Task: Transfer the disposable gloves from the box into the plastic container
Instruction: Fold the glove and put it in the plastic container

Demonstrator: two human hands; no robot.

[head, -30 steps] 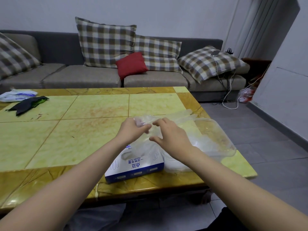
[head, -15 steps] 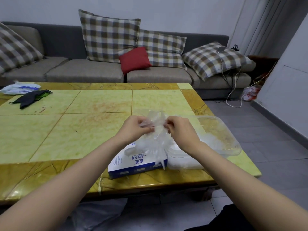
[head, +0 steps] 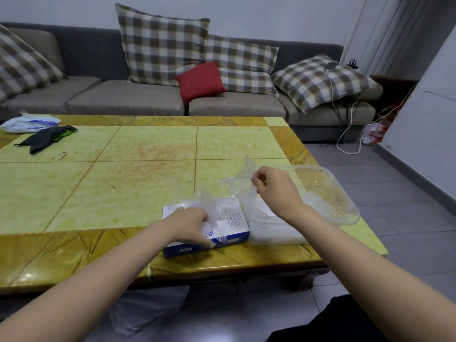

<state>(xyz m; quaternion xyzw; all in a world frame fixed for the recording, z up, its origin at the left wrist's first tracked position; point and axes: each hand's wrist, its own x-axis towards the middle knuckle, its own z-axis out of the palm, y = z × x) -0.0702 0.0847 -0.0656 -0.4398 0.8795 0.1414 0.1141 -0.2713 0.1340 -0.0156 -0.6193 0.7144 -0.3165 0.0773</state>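
A white and blue glove box [head: 232, 219] lies near the table's front edge. My left hand [head: 191, 224] rests on top of it, its fingers curled round a clear glove [head: 212, 206] that sticks up from the opening. To the right, my right hand [head: 272, 187] pinches another clear disposable glove [head: 240, 180] and holds it in the air, between the box and the clear plastic container [head: 328, 191]. The container sits at the table's right front corner, with its lid open to the far side and whitish gloves inside.
A yellow-green tiled table [head: 118, 183] carries a dark cloth [head: 45, 138] and a white plastic bag [head: 29, 123] at its far left. Behind it stands a grey sofa [head: 128, 97] with checked cushions. Grey floor lies to the right, with cables by the wall.
Both hands held one glove together above the box. Now my left hand has dropped onto the box, and my right hand has carried the glove right, toward the container.
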